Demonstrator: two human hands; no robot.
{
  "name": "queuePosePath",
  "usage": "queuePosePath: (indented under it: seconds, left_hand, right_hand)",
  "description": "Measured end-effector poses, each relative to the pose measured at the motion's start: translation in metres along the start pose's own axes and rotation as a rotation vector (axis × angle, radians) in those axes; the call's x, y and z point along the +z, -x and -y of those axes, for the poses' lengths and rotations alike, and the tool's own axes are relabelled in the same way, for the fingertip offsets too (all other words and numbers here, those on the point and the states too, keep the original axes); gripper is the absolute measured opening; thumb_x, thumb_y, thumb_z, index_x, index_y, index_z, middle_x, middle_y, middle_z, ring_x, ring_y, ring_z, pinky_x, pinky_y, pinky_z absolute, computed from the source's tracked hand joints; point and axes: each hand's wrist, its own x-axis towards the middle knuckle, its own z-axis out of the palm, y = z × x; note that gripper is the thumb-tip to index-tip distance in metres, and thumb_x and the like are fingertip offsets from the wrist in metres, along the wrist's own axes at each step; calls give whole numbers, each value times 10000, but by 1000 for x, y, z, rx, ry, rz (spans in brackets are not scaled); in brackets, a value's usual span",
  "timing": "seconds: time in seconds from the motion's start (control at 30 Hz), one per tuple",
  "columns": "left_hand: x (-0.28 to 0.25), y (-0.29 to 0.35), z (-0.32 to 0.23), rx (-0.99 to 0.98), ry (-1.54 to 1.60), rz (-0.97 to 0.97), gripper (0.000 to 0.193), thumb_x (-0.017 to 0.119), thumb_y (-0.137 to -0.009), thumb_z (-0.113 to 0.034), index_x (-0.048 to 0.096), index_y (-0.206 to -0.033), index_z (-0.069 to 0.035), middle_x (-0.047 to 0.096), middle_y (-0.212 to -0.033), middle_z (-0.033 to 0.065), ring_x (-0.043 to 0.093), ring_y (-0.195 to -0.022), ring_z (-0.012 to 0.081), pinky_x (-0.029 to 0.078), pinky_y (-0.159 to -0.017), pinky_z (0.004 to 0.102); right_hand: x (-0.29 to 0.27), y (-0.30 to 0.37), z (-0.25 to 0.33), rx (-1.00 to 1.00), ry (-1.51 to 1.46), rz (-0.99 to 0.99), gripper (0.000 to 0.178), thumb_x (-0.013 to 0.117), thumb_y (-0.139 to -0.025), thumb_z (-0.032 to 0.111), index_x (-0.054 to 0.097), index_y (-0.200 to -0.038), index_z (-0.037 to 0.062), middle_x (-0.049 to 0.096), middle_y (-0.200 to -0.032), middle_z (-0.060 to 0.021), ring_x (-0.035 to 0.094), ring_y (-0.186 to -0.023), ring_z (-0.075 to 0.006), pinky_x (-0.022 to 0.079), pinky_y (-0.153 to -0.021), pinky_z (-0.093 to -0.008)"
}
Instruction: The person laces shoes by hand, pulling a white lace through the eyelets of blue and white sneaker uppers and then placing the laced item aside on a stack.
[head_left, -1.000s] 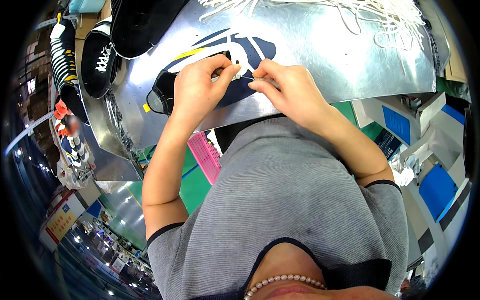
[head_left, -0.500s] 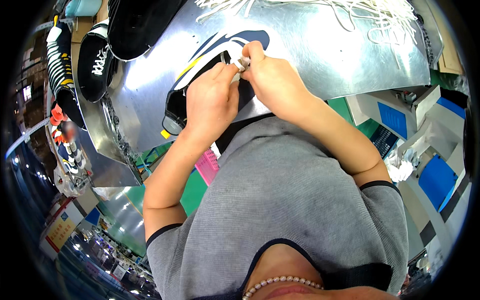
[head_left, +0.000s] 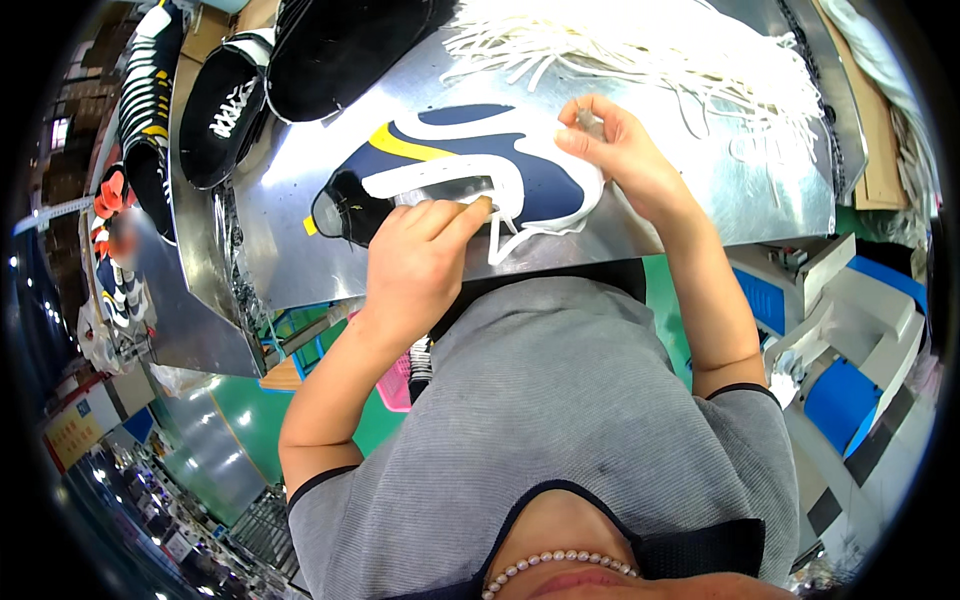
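- Shoe upper (head_left: 470,170), navy with white bands and a yellow stripe, lies flat on the shiny metal table (head_left: 690,190) right in front of you, near its front edge.
- Its long axis runs left to right across the table: the dark, narrower end points to your left, the wide white-edged end to your right.
- Your left hand (head_left: 420,265) presses down on the lower middle of the upper, fingers curled and the forefinger stretched onto a white band; it pins the piece rather than closing round it.
- Your right hand (head_left: 625,150) rests on the right end of the upper, thumb and forefinger pinched narrowly on a small grey object (head_left: 590,122) too small to name.
- A heap of white strips (head_left: 640,50) lies loose on the table beyond the upper, well apart from your left hand and just behind your right.
- Black shoe pieces (head_left: 330,50) lie at the table's far left corner, one (head_left: 225,115) with white lacing.
- You have no bin or tray on the table; everything lies straight on the metal.
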Motion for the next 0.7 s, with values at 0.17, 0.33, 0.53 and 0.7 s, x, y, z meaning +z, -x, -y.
queuePosePath:
  seconds: [0.17,0.33,0.53,0.7]
  left_hand:
    - [-9,-1,6,-147,168,97,226,676,-858,-17,681,-1084,-28,623,-830,103,594,-723,278,474,-659,371]
    - [-15,6,16,-364,450,268,170,709,-872,-85,678,-1028,-25,642,-854,113,639,-784,271,503,-727,359]
    - [-18,-1,35,-976,1496,599,337,643,-981,-314,706,-1120,-13,699,-1073,51,625,-1008,154,474,-939,292]
    - [-15,-26,36,-1088,1357,628,357,760,-893,-294,714,-1142,-43,717,-1120,74,646,-1047,158,497,-920,271]
  right_hand:
    - [21,1,-11,-48,-223,-76,352,721,-935,268,593,-1147,18,679,-960,-82,643,-833,-110,522,-717,-238]
    - [39,-1,-8,-12,-567,-53,400,690,-956,301,590,-1161,-28,690,-1030,-112,675,-911,-159,575,-808,-313]
    - [40,0,0,-124,-545,-136,263,727,-928,206,588,-1077,40,679,-919,-80,667,-812,-127,571,-712,-261]
    - [48,1,-1,-181,-478,-277,202,731,-920,154,590,-1023,52,667,-866,-41,620,-747,-84,507,-625,-224]
